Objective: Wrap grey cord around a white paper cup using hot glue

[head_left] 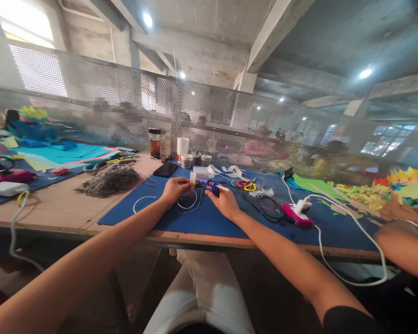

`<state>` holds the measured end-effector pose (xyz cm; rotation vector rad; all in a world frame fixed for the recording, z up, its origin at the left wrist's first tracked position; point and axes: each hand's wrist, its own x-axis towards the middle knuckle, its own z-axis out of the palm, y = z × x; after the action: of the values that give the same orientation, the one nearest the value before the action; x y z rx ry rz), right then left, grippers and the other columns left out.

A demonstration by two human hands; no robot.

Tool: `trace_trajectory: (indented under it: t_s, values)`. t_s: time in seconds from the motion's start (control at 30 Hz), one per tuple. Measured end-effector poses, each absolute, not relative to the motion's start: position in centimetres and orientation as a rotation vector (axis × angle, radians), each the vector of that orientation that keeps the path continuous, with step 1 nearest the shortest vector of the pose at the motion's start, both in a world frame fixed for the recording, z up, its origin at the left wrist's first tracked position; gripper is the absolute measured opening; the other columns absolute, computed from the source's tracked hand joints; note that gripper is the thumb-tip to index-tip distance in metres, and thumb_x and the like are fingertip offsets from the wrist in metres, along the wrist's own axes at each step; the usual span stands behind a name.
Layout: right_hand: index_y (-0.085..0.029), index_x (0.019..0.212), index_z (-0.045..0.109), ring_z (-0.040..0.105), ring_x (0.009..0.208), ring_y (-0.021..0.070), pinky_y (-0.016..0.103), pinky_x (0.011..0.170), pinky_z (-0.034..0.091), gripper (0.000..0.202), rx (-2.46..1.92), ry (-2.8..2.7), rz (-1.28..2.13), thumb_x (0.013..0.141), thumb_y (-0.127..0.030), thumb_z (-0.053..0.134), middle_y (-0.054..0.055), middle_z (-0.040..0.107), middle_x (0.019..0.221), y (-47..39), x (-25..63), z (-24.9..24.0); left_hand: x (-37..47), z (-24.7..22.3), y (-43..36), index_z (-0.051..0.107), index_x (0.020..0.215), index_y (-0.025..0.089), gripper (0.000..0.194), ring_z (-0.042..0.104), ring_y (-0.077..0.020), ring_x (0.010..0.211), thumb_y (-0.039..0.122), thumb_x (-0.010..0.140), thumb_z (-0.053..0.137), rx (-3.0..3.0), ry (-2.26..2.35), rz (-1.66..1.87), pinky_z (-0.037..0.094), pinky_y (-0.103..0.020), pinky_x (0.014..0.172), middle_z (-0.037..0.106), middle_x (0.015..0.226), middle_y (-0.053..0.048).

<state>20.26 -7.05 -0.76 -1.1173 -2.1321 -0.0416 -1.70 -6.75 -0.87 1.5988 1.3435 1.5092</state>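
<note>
My left hand is closed round a small white cup-like piece above the blue mat. My right hand grips a blue-purple glue gun, whose front end points left at the white piece; whether they touch is too small to tell. A white stick shows at the back of the gun. Beneath my hands, a thin white cord lies in a loop on the mat.
Grey yarn and a black phone lie left. Behind stand a drink jar and paper cup. Scissors, cables and a pink power strip lie right. Another person's arm reaches in at far right.
</note>
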Motion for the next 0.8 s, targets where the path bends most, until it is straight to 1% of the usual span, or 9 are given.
trace_trajectory:
  t_s: [0.4, 0.8]
  values:
    - [-0.023, 0.120, 0.058, 0.065, 0.096, 0.0221, 0.028, 0.081, 0.045, 0.047, -1.160, -2.145, -0.076, 0.091, -0.056, 0.041, 0.006, 0.071, 0.101, -7.05, 20.12, -0.83, -1.75, -1.09, -6.46, 0.070, 0.080, 0.012, 0.035, 0.063, -0.0184, 0.059, 0.043, 0.064, 0.072, 1.601, 1.325, 1.503, 0.048, -0.028, 0.062, 0.070, 0.063, -0.005]
    - [-0.023, 0.119, 0.058, 0.064, 0.094, 0.0218, 0.028, 0.079, 0.045, 0.048, -1.156, -2.159, -0.094, 0.091, -0.058, 0.038, 0.006, 0.070, 0.098, -6.92, 20.18, -1.01, -1.71, -0.97, -6.51, 0.071, 0.078, 0.013, 0.031, 0.063, -0.0185, 0.059, 0.041, 0.065, 0.070, 1.630, 1.375, 1.494, 0.048, -0.028, 0.062, 0.070, 0.063, -0.005]
